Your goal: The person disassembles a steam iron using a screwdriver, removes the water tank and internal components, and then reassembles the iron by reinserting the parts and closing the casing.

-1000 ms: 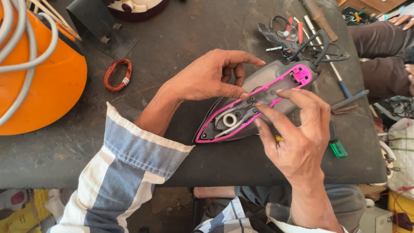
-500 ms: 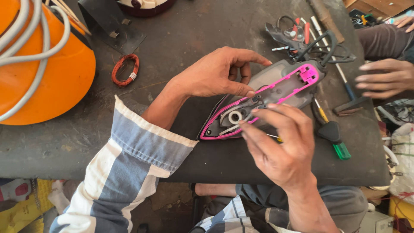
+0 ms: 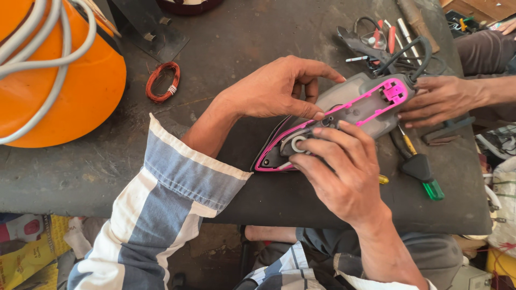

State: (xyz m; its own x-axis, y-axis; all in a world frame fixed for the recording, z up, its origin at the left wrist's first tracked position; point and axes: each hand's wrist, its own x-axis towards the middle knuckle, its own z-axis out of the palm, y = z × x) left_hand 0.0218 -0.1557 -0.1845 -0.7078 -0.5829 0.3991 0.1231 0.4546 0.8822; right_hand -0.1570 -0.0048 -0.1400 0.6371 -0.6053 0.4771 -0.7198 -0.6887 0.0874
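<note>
My right hand (image 3: 344, 172) sits nearest, close to the tabletop's (image 3: 226, 48) front edge — fingers curled, tips pressing a grey ring (image 3: 297, 144) on the opened iron (image 3: 355, 110). The iron lies toward the right side of the tabletop, pink-rimmed, nose toward me. Just beyond, my left hand (image 3: 274, 88) steadies its far flank, fingers loosely spread. A co-worker's hand (image 3: 443, 99) grips the rear end — tools (image 3: 387, 40) lie at the far right corner.

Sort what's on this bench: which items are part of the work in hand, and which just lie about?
In hand: grey-and-pink iron body, steadied by left hand, right hand and another person's hand.

Lying about: orange drum, red wire coil, green-handled screwdriver, pile of tools.
</note>
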